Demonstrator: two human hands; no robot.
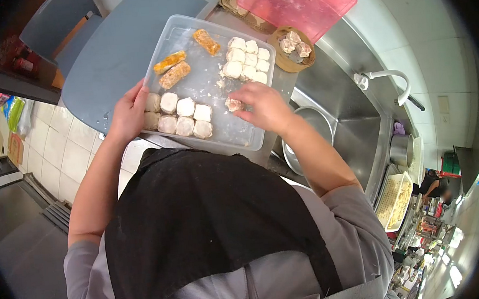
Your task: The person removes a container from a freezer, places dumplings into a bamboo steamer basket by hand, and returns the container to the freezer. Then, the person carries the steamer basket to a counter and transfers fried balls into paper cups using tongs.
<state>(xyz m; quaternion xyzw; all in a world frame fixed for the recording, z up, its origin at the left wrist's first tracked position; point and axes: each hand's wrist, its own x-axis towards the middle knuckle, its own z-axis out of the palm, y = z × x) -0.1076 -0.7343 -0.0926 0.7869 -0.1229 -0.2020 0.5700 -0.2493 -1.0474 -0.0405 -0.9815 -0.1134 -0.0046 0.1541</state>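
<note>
Holding tray (204, 80) btwn tbl (113, 47) & sink (352, 89)

Our tray (230, 132) holds food pieces (186, 107) near left, far left and far right. The sink (352, 100) lies to its right.

Head view, 1: bright, fairly even indoor light. Visible sources: white lamps (455, 275), glaring at lower right. Highlights: soft glare on steel sink (359, 118); pale sheen on tiled wall (438, 52). Shadows: soft; black apron (183, 220) dark (folds faintly legible). Focus: centre reasonably crisp, far-right background small and indistinct. Distortion: strong fisheye, outer lines bowed, 4 corners black.
</note>
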